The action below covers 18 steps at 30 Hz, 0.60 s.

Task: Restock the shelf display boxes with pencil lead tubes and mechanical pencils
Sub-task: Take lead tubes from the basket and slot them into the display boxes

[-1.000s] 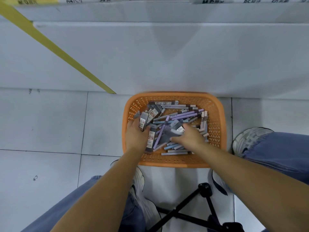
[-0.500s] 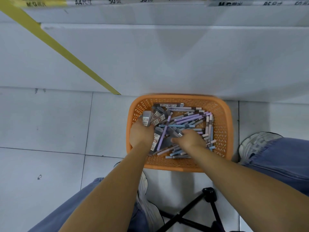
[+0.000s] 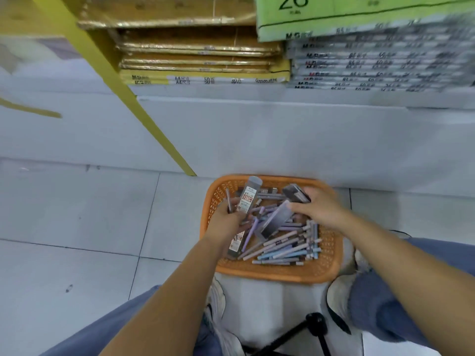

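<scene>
Just over the basket (image 3: 282, 274) rim, left hand (image 3: 226, 223) clasps lead tubes (image 3: 248, 199); right hand (image 3: 320, 208) clasps dark tubes (image 3: 295, 193).

Stationery packs sat stacked on the low shelf.
Gold-wrapped packs (image 3: 195, 46) filled the upper centre, a green pack (image 3: 359, 21) and blurred grey packs (image 3: 372, 64) the upper right; a yellow post (image 3: 124, 98) slanted left; a black tripod (image 3: 314, 323) stood bottom centre.

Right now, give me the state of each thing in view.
left grip, holds the lead tube
lead tube, near upright, label showing
right grip, pinches dark tubes, blurred
dark tubes, held over the pencils
pencils, loose in the basket
basket, on the floor, part full
</scene>
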Each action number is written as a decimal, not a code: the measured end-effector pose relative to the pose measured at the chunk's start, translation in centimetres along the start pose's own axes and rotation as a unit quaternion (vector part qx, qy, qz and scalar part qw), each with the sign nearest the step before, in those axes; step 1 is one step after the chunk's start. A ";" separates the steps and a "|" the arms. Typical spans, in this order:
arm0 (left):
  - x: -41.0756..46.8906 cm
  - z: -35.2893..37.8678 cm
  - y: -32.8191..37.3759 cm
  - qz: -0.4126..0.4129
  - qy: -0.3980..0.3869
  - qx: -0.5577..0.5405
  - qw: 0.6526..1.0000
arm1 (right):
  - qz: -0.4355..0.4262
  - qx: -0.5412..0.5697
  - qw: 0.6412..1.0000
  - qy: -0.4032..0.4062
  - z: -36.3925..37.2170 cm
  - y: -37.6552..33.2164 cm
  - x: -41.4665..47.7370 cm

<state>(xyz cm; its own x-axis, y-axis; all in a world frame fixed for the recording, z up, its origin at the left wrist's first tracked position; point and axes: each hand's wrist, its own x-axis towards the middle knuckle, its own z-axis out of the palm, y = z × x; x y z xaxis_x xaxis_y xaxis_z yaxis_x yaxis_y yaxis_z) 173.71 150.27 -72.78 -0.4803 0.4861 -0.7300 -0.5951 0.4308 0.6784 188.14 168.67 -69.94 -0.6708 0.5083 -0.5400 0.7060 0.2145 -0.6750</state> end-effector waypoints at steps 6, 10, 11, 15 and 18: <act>-5.1 1.9 5.2 0.134 -0.063 0.123 0.981 | -0.106 0.031 0.994 -0.020 -4.8 -7.5 -3.9; -10.0 2.7 8.8 0.188 -0.074 0.192 0.960 | -0.167 0.035 0.985 0.032 -6.3 -11.3 -6.8; -11.0 3.0 9.7 0.198 -0.087 0.203 0.955 | -0.180 0.043 0.982 0.047 -6.7 -12.2 -7.6; -14.5 3.9 13.4 0.234 -0.149 0.159 0.948 | -0.221 0.107 0.966 0.077 -8.5 -15.8 -10.7; -17.1 4.2 16.9 0.250 -0.153 0.084 0.952 | -0.236 0.174 0.954 0.067 -10.2 -18.6 -12.9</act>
<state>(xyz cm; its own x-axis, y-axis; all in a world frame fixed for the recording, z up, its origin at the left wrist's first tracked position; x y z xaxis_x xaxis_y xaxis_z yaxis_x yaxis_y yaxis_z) 174.59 152.38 -48.51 -0.4505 0.8503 -0.2722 -0.2172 0.1914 0.9572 186.00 166.66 -45.33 -0.8440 0.5302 -0.0810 0.1979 0.1675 -0.9658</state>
